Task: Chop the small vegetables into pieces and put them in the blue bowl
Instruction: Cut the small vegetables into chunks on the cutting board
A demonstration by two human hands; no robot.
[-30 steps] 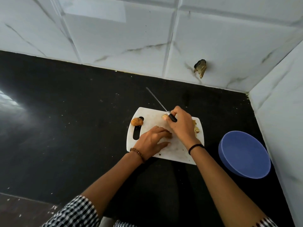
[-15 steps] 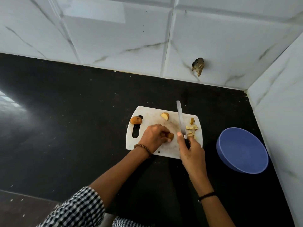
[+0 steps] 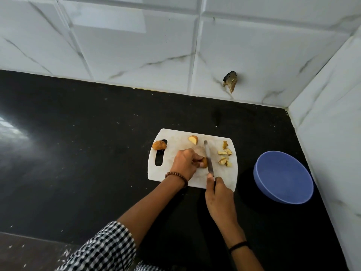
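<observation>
A white cutting board [image 3: 175, 137] lies on the black counter. My left hand [image 3: 184, 163] pinches a small brown potato piece [image 3: 204, 162] on the board. My right hand [image 3: 218, 194] grips a knife [image 3: 208, 159] whose blade lies along the right side of that piece. A whole small potato [image 3: 159, 145] sits by the board's handle slot. A cut half [image 3: 193, 139] lies near the far edge. Several chopped pieces [image 3: 225, 155] are on the board's right side. The blue bowl [image 3: 283, 177] stands to the right of the board with nothing visible inside.
The black counter [image 3: 78, 153] stretches wide to the left. White tiled walls close in behind and on the right, right beside the bowl. A hole with debris [image 3: 230, 81] marks the back wall.
My right hand has swung the knife from pointing far-left at the board's back to lying lengthwise beside the piece my left hand holds. The right hand pulled back toward me.
</observation>
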